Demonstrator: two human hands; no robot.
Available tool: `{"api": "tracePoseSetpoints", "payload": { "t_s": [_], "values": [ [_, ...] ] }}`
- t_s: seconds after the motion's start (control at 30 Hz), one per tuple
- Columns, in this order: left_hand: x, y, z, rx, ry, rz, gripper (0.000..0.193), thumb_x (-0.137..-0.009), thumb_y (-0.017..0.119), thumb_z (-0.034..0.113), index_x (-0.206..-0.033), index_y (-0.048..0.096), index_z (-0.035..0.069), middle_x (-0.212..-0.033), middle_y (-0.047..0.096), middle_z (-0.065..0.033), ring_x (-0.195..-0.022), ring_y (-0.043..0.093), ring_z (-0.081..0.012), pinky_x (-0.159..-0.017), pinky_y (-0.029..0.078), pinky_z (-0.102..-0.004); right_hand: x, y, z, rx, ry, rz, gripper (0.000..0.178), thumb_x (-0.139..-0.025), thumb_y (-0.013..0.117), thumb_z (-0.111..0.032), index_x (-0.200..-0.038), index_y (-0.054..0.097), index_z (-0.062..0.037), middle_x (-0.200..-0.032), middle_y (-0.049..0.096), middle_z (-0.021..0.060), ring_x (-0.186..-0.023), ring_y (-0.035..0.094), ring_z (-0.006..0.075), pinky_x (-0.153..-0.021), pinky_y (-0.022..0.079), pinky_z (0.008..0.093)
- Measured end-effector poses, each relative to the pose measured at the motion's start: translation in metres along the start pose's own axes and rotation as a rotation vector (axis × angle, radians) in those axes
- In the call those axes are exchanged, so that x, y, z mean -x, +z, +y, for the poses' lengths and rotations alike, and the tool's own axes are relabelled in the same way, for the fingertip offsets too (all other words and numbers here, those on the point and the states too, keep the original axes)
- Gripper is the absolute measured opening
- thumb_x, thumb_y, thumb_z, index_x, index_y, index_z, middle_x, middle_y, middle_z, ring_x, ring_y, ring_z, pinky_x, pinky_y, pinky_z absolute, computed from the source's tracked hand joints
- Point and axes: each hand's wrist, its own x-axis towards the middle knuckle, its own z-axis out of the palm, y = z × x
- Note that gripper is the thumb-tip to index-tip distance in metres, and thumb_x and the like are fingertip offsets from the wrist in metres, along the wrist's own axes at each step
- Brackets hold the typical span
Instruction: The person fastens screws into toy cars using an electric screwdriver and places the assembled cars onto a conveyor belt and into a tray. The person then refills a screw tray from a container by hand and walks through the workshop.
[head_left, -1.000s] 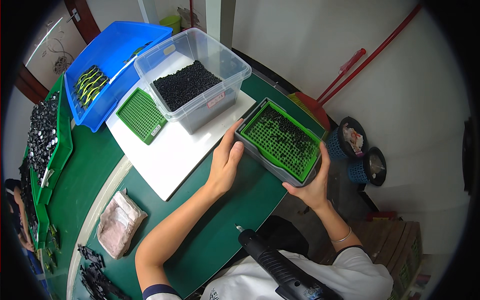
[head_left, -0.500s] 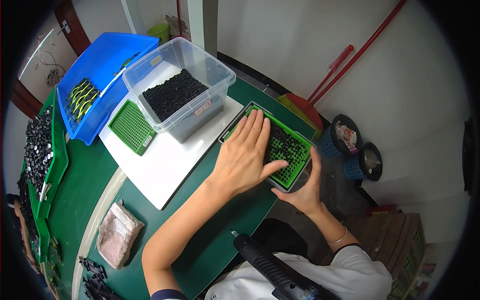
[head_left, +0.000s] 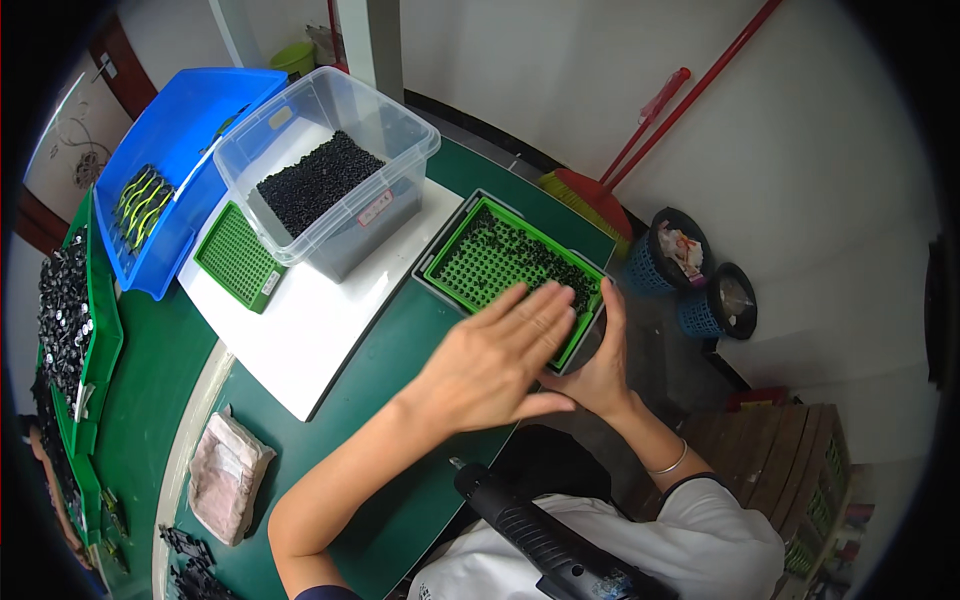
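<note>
A green perforated tray (head_left: 470, 262) sits inside a grey tray (head_left: 432, 283) at the table's right edge. Small black parts (head_left: 540, 262) are strewn over its far and right side, with bare holes showing on the left. My left hand (head_left: 500, 350), fingers stretched and flat, lies over the tray's near right part and hides what is under the palm. My right hand (head_left: 603, 365) grips the grey tray's right end, thumb below and fingers up along the edge.
A clear plastic bin (head_left: 395, 215) of black parts stands on a white board (head_left: 280, 350), beside a second green perforated tray (head_left: 238, 258). A blue bin (head_left: 160, 130) lies behind. A wrapped block (head_left: 228, 475) and black power screwdriver (head_left: 540, 535) are nearer. Two waste baskets (head_left: 655, 270) stand right.
My left hand has swept from the tray's far left toward its near right end. Black parts have shifted, baring holes on the left. My right hand keeps its grip.
</note>
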Motion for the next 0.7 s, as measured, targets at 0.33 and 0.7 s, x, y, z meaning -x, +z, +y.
{"api": "tracePoseSetpoints", "payload": {
  "t_s": [0.33, 0.7],
  "values": [
    [-0.011, -0.001, -0.001, -0.038, -0.107, 0.062, 0.082, -0.077, 0.047, 0.057, -0.125, 0.036, -0.009, -0.133, 0.036, -0.0221, -0.126, 0.033, -0.0318, -0.104, 0.026, -0.0409, -0.003, -0.006, 0.0, 0.034, -0.049, -0.039, 0.111, -0.049, 0.084, -0.019, -0.133, 0.014, 0.0014, -0.127, 0.033, 0.023, -0.116, 0.039, 0.0344, -0.097, 0.033, 0.0419],
    [0.012, -0.013, -0.029, -0.101, -0.138, 0.01, 0.079, -0.079, 0.044, 0.056, -0.128, 0.035, -0.004, -0.134, 0.035, -0.0193, -0.127, 0.032, -0.0293, -0.105, 0.024, -0.0417, -0.015, -0.005, -0.004, -0.01, -0.149, -0.03, 0.11, -0.051, 0.085, -0.025, -0.133, 0.015, -0.003, -0.13, 0.029, 0.0239, -0.118, 0.036, 0.0361, -0.097, 0.031, 0.0448]
  ]
}}
